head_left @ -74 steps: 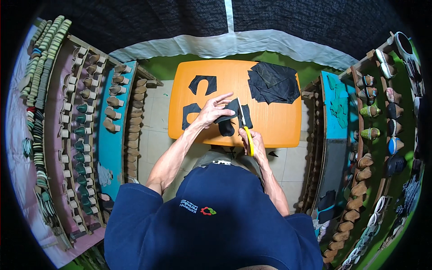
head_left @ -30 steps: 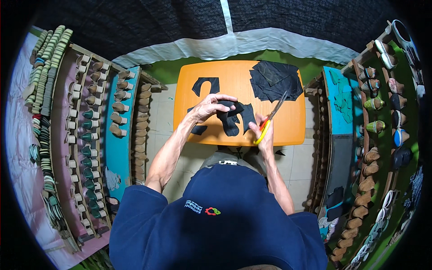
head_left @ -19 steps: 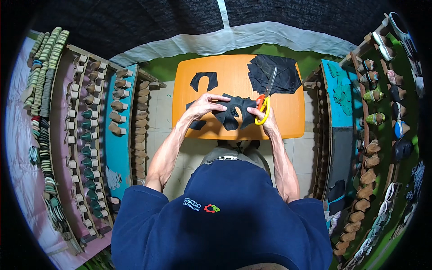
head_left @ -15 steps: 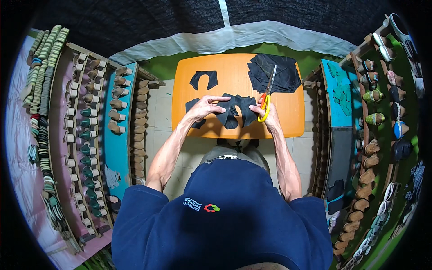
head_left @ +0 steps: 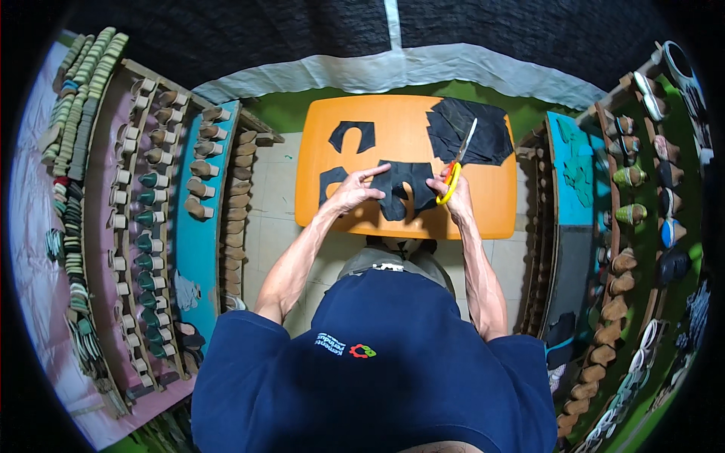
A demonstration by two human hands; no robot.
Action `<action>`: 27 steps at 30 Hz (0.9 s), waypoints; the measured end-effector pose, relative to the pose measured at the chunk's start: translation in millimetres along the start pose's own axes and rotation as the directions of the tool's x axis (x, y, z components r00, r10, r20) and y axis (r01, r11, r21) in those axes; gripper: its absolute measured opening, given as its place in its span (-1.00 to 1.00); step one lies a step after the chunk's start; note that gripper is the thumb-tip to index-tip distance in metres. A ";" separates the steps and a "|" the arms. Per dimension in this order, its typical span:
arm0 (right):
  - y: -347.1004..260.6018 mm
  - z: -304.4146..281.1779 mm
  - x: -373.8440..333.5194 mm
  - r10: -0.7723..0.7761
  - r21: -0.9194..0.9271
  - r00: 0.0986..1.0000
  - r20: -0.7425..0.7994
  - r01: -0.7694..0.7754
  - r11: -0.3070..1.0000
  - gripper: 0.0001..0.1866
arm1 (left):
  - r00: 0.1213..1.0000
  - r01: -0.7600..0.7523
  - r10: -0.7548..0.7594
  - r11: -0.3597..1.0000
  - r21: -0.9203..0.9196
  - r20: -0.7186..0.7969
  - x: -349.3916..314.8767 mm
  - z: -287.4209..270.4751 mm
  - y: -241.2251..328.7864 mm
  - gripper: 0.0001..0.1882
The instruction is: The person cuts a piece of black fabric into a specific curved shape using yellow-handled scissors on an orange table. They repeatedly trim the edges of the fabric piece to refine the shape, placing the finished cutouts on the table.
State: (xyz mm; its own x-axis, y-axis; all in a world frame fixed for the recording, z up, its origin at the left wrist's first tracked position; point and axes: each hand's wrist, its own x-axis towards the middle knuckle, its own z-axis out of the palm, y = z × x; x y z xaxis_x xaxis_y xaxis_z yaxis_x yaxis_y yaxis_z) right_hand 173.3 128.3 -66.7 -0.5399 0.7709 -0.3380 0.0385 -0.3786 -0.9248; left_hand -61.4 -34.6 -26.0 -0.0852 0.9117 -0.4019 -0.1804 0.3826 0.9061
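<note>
Between my hands, above the table's near half, is a dark cut piece of sheet material [head_left: 393, 200] with a curved notch in its lower edge. My left hand [head_left: 353, 193] has its left edge, thumb and forefinger spread along it, the other fingers partly hidden. My right hand [head_left: 458, 199] holds scissors with yellow and red handles [head_left: 453, 181], blades pointing up and away from me. The thumb of that hand also presses the piece's right edge. Two arch-shaped dark pieces lie to the left: a farther piece [head_left: 366, 136] and a nearer piece [head_left: 330, 180], partly covered by my left hand.
The orange table [head_left: 408, 113] carries a pile of dark sheets [head_left: 470, 130] at its far right. Racks of shoe forms [head_left: 155, 200] stand on the left, and shoes and brown forms [head_left: 615, 309] line the right. A dark curtain [head_left: 317, 30] hangs behind.
The view has shifted slightly. The dark piece between my hands has turned and its notch looks narrower. The scissors stay in my right hand.
</note>
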 end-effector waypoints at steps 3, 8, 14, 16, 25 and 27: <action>16.5 13.3 1.3 0.009 -0.086 1.000 -0.001 -0.009 0.996 -0.55 | 0.999 -0.014 0.016 0.999 0.045 -0.033 -2.7 -5.7 -16.9 -0.24; 71.3 28.4 20.7 0.120 -0.046 0.992 0.047 -0.117 0.992 -0.60 | 0.995 0.071 -0.064 0.994 0.088 -0.081 -7.9 -32.9 -46.0 -0.31; 59.7 81.7 45.5 0.063 -0.389 0.998 0.019 -0.050 0.920 -0.64 | 0.981 0.002 0.008 0.999 0.053 -0.193 5.1 -85.2 -61.8 -0.31; 57.8 96.7 66.4 0.051 -0.375 0.999 0.019 -0.040 0.926 -0.64 | 0.973 -0.011 0.044 0.989 0.145 -0.226 19.7 -106.5 -52.2 -0.34; 68.4 145.3 184.7 -0.083 -0.236 0.996 0.020 0.085 0.968 -0.74 | 0.962 -0.034 0.089 0.978 0.207 -0.259 93.4 -194.1 -19.1 -0.28; 69.0 141.9 204.8 -0.082 -0.461 0.995 -0.048 0.051 0.886 -0.72 | 0.940 -0.061 0.209 0.879 0.473 -0.269 108.6 -201.5 -24.8 -0.19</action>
State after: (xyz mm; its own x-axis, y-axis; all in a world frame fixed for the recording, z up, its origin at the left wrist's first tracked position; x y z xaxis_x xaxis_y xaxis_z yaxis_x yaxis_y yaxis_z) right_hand -54.0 187.4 -175.0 -0.4999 0.8233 -0.2689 0.3943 -0.0601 -0.9170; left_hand -263.7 24.8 -118.7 -0.3812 0.8970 -0.2237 0.3095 0.3518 0.8834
